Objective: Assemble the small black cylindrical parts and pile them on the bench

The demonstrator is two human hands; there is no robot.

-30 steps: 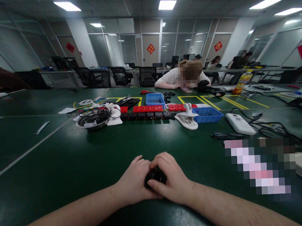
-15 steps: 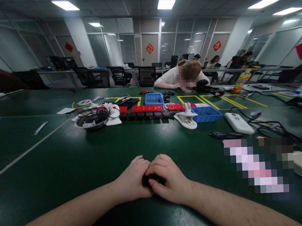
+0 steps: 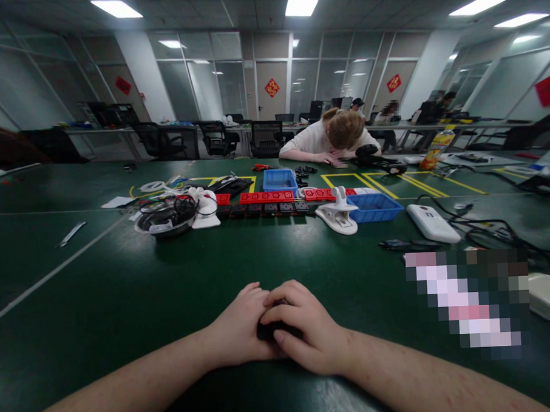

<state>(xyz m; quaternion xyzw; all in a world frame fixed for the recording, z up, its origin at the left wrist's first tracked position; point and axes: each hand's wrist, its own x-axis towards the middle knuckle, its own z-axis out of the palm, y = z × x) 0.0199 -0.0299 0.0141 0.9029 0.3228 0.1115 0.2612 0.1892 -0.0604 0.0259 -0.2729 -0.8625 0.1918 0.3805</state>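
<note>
Near the front of the green table (image 3: 191,276), my left hand (image 3: 241,323) and my right hand (image 3: 310,329) meet around a small black object (image 3: 280,331). Only a dark patch of it shows between them, so its kind cannot be made out. My left hand is closed against its left side, with the fingers partly hidden. Curled fingers of my right hand reach over the top of it, the fingertips touching my left hand, and the right thumb lies along the near side.
Beyond my hands stand a metal bowl of cables (image 3: 166,220), red and black blocks in a row (image 3: 266,203), a white clip stand (image 3: 339,215) and blue bins (image 3: 375,207). A wrench (image 3: 71,234) lies left, a white power bank (image 3: 433,223) right. A person (image 3: 331,134) leans on the far side.
My right fingers have shifted slightly over the black object, with the index and middle fingers more spread and the thumb moved a little right. My left hand stays nearly still.
</note>
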